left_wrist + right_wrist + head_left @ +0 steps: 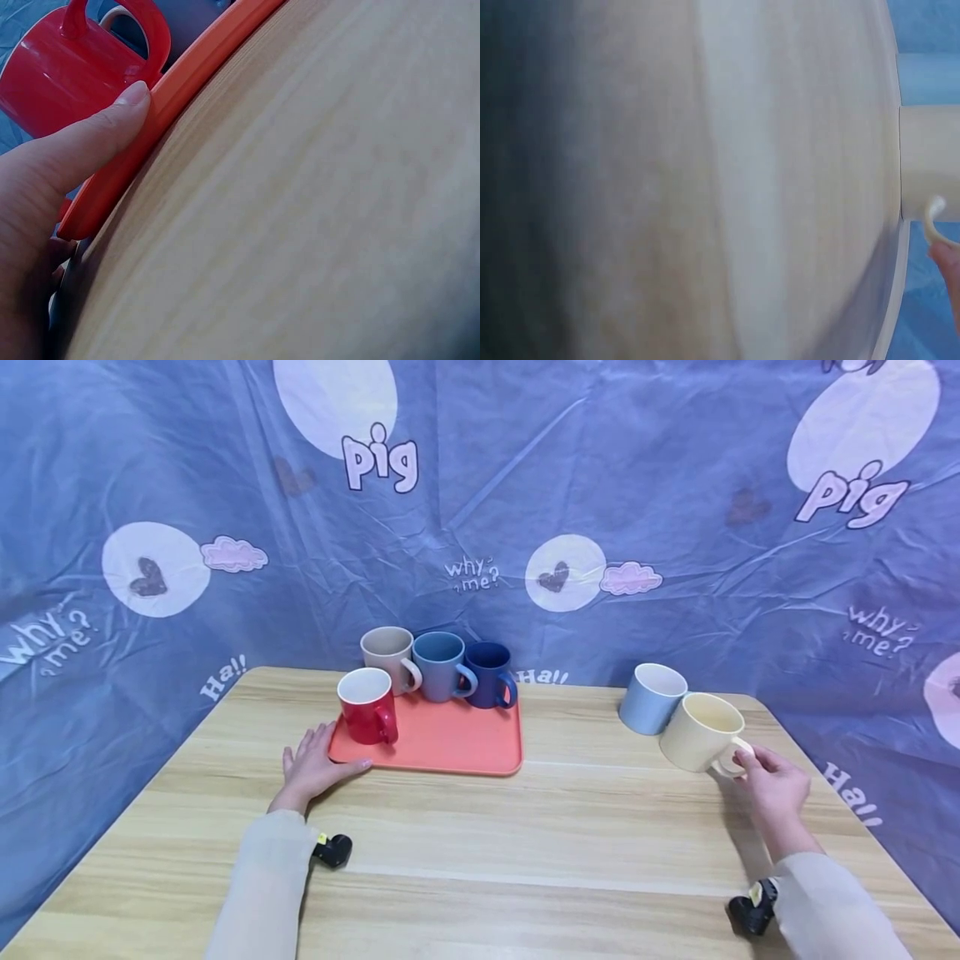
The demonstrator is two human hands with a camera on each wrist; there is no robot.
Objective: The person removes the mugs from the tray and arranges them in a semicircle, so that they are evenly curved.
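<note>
On the right of the table, my right hand [776,789] pinches the handle of a cream mug [693,739], which stands upright. In the right wrist view, a fingertip [946,259] meets that handle. Close behind the cream mug, to its left, is a light blue mug [651,702]. My left hand [311,770] rests against the front left corner of a coral tray [457,743], its fingers spread and the thumb [112,124] lying along the front rim. A red mug [363,710] stands on the tray near this hand, with its handle to the right.
Along the back of the tray stand a beige mug [382,647], a blue-grey mug [437,668] and a navy mug [486,677], side by side. Light wooden table [525,852] lies between the tray and the right-hand mugs. A blue printed cloth [487,485] hangs behind.
</note>
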